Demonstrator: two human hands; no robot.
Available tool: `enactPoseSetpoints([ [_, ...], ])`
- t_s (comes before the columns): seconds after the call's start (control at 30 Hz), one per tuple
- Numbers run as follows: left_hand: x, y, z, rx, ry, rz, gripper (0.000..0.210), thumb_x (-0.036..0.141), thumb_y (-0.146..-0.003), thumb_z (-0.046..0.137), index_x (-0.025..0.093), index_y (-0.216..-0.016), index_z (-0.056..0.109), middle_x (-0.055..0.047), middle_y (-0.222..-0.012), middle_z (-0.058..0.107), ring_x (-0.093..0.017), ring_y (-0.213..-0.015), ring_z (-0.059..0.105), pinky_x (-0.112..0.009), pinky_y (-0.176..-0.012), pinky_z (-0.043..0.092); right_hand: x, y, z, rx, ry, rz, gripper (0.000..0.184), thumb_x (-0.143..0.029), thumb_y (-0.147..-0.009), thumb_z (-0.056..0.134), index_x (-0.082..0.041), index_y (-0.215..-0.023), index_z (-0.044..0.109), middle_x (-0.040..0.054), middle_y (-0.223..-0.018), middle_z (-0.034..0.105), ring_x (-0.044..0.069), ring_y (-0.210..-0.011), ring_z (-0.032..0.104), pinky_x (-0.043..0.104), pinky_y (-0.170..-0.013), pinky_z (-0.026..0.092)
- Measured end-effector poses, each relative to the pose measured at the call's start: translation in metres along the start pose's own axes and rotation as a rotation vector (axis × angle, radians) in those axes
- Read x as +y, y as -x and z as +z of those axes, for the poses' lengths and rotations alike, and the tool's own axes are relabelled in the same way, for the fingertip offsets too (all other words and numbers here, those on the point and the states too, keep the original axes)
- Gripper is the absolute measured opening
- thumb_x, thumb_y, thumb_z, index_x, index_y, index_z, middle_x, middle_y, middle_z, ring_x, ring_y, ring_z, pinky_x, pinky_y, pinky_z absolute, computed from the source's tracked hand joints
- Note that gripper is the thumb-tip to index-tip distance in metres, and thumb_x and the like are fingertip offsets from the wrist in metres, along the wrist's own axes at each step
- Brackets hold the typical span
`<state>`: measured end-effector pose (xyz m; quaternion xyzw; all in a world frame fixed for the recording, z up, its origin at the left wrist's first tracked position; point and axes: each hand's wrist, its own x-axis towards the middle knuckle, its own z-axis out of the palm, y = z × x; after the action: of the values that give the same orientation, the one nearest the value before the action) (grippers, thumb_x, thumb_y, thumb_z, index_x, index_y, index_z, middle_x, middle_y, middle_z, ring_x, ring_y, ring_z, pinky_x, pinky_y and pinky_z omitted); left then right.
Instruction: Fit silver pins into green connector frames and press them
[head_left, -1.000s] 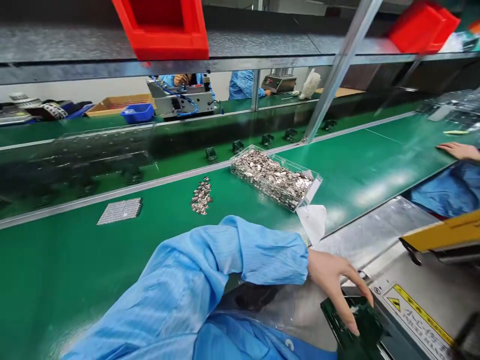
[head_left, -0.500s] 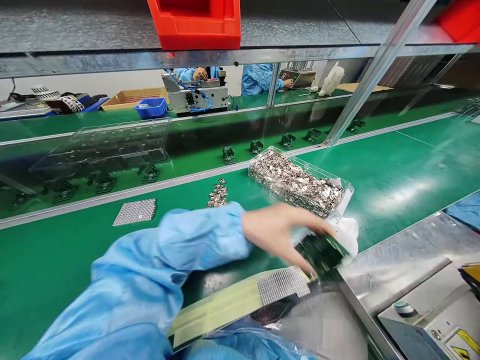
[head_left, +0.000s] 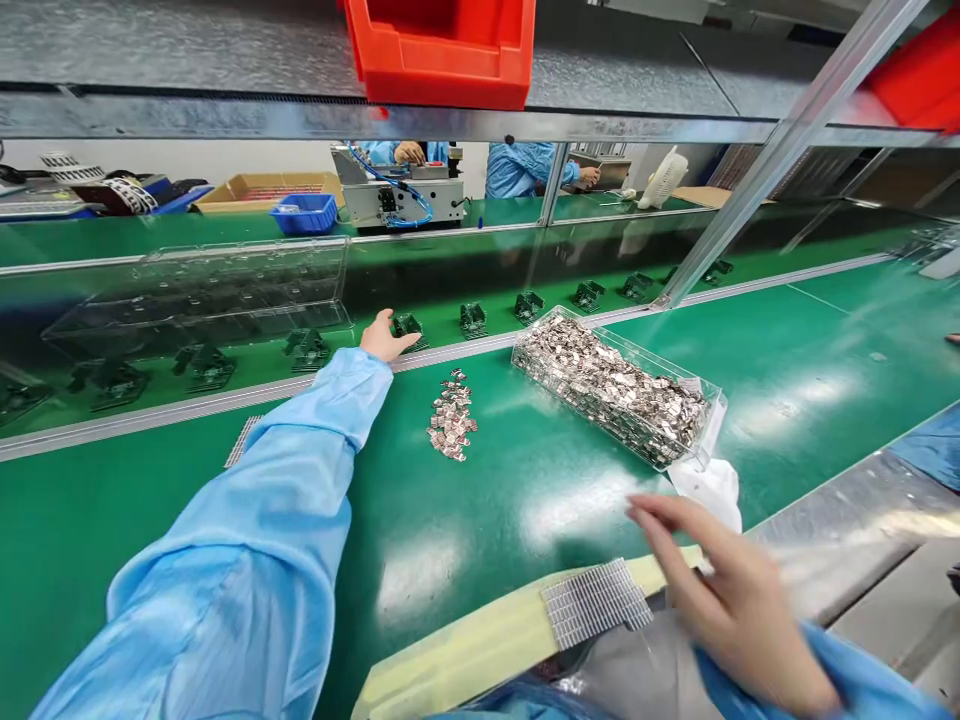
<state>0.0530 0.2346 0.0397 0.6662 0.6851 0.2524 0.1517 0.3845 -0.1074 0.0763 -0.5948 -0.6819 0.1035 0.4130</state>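
Observation:
My left hand reaches out to the far belt, thumb and fingers around a small green circuit board assembly that stands in the row there. My right hand is at the lower right, blurred, over the near edge. Its thumb and fingertips come together; whatever is between them cannot be made out. Just left of it, a grid of small metal pieces lies on a pale yellow strip. A loose heap of small metal pieces lies on the green bench, between my hands.
A clear plastic box full of metal pieces stands at the middle right, with a crumpled white thing by its near end. More green assemblies line the far belt. An upright metal post and an overhead shelf with a red bin frame the view. Co-workers' sleeves show behind.
My left hand has moved far left and away with the green assembly, from the near strip to the far belt. My right hand has come into plain view. The camera view has shifted slightly.

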Motion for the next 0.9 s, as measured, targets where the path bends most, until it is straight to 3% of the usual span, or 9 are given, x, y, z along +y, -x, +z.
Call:
enactPoseSetpoints([
  [0.1, -0.023, 0.008, -0.027, 0.047, -0.085, 0.009, 0.072, 0.049, -0.077, 0.069, 0.018, -0.138, 0.046, -0.015, -0.143, 0.051, -0.035, -0.132, 0.045, -0.048, -0.109, 0.036, -0.004, -0.052, 0.057, -0.255, 0.001, -0.087, 0.025, -0.028, -0.097, 0.047, -0.026, -0.102, 0.071, 0.0058, -0.094, 0.071, 0.022, -0.086, 0.068, 0.034, -0.077, 0.054],
  [0.2, -0.056, 0.02, -0.056, 0.128, -0.18, -0.081, 0.059, 0.046, -0.077, 0.067, 0.017, -0.128, 0.057, -0.02, -0.143, 0.047, -0.047, -0.134, 0.036, -0.066, -0.106, 0.029, -0.006, -0.1, 0.117, -0.435, 0.186, 0.019, 0.027, -0.017, -0.096, 0.048, -0.023, -0.101, 0.074, 0.0069, -0.098, 0.07, 0.022, -0.092, 0.067, 0.031, -0.084, 0.051],
  [0.27, -0.076, 0.026, -0.068, 0.158, -0.215, -0.14, 0.055, 0.04, -0.078, 0.066, 0.014, -0.126, 0.059, -0.024, -0.142, 0.045, -0.05, -0.129, 0.04, -0.067, -0.101, 0.034, -0.007, -0.12, 0.149, -0.461, 0.238, 0.064, 0.025, -0.016, -0.095, 0.052, -0.021, -0.1, 0.075, 0.0095, -0.101, 0.069, 0.023, -0.095, 0.067, 0.031, -0.084, 0.051],
  [0.37, -0.091, 0.03, -0.073, 0.176, -0.229, -0.148, 0.047, 0.027, -0.08, 0.061, 0.014, -0.125, 0.06, -0.022, -0.14, 0.046, -0.042, -0.119, 0.054, -0.056, -0.098, 0.044, -0.004, -0.13, 0.179, -0.466, 0.265, 0.095, 0.019, -0.018, -0.092, 0.059, -0.02, -0.102, 0.076, 0.0112, -0.106, 0.067, 0.024, -0.093, 0.067, 0.03, -0.081, 0.05],
  [0.47, -0.081, 0.035, -0.073, 0.201, -0.231, -0.071, 0.043, 0.02, -0.081, 0.056, 0.015, -0.123, 0.062, -0.018, -0.137, 0.05, -0.037, -0.118, 0.056, -0.051, -0.102, 0.044, 0.0, -0.128, 0.189, -0.467, 0.28, 0.125, 0.018, -0.016, -0.091, 0.061, -0.022, -0.1, 0.075, 0.0092, -0.104, 0.066, 0.022, -0.089, 0.066, 0.028, -0.077, 0.05],
  [0.57, -0.057, 0.059, -0.069, 0.21, -0.218, 0.07, 0.04, 0.022, -0.086, 0.052, 0.019, -0.125, 0.062, -0.012, -0.141, 0.05, -0.03, -0.127, 0.052, -0.043, -0.11, 0.04, 0.003, -0.125, 0.187, -0.458, 0.281, 0.156, 0.016, -0.014, -0.09, 0.061, -0.021, -0.095, 0.074, 0.0076, -0.098, 0.066, 0.02, -0.085, 0.066, 0.027, -0.075, 0.049],
  [0.67, -0.035, 0.114, -0.058, 0.173, -0.178, 0.316, 0.037, 0.028, -0.091, 0.048, 0.022, -0.125, 0.062, -0.008, -0.141, 0.054, -0.025, -0.132, 0.05, -0.038, -0.113, 0.039, 0.005, -0.125, 0.182, -0.449, 0.271, 0.185, 0.011, -0.013, -0.088, 0.063, -0.02, -0.091, 0.072, 0.006, -0.095, 0.066, 0.018, -0.082, 0.064, 0.026, -0.072, 0.047],
  [0.77, -0.025, 0.183, -0.041, 0.093, -0.171, 0.571, 0.036, 0.032, -0.095, 0.045, 0.022, -0.124, 0.062, -0.01, -0.138, 0.058, -0.026, -0.124, 0.058, -0.04, -0.108, 0.045, 0.006, -0.126, 0.179, -0.448, 0.257, 0.2, 0.01, -0.01, -0.084, 0.066, -0.019, -0.082, 0.069, 0.0044, -0.089, 0.067, 0.017, -0.077, 0.062, 0.025, -0.067, 0.044],
  [0.9, -0.024, 0.251, -0.028, 0.077, -0.2, 0.609, 0.037, 0.037, -0.095, 0.05, 0.026, -0.13, 0.057, -0.01, -0.135, 0.061, -0.028, -0.11, 0.067, -0.039, -0.091, 0.057, 0.001, -0.127, 0.173, -0.44, 0.216, 0.199, 0.012, -0.009, -0.081, 0.069, -0.019, -0.075, 0.066, 0.0028, -0.08, 0.067, 0.016, -0.073, 0.062, 0.025, -0.062, 0.042],
])
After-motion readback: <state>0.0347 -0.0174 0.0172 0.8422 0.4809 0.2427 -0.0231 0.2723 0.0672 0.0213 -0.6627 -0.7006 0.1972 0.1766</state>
